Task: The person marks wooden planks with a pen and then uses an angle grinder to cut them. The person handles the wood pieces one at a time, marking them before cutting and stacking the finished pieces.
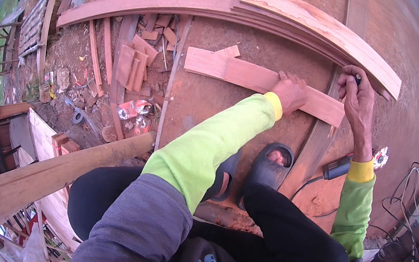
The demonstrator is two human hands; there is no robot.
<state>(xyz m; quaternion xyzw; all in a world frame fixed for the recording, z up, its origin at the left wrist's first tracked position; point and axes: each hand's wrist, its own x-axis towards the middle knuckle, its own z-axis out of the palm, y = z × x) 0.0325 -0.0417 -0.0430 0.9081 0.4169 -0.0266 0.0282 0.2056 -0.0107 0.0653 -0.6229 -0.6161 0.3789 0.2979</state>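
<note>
Reddish timber fills the work site as a crouching person steadies a short plank (pixel 261 83) lying flat on the dusty surface (pixel 208 103). The left hand (pixel 290 91) presses palm-down on the plank's middle, fingers spread and flat, closed on nothing. At the plank's right end, the right hand (pixel 356 96) is raised with its wrist bent, and its grip is closed around a small dark object (pixel 357 77), seemingly a pencil or marker, though too little shows to be sure. That tip sits just above the plank's right end, close under a long stack of boards (pixel 314 24) running beyond the plank's far edge.

Judging by the pose, the step in hand appears to be marking or measuring the plank's right end; the next move would call for the left hand's downward pressure holding while the right brings its tip onto the wood without the plank sliding.

A power tool (pixel 355 164) with its cord lies near the person's right wrist, on the near side of the plank. Black sandals (pixel 267 165) plant just below the plank. Offcuts (pixel 136 59) lie scattered well to the plank's left.
</note>
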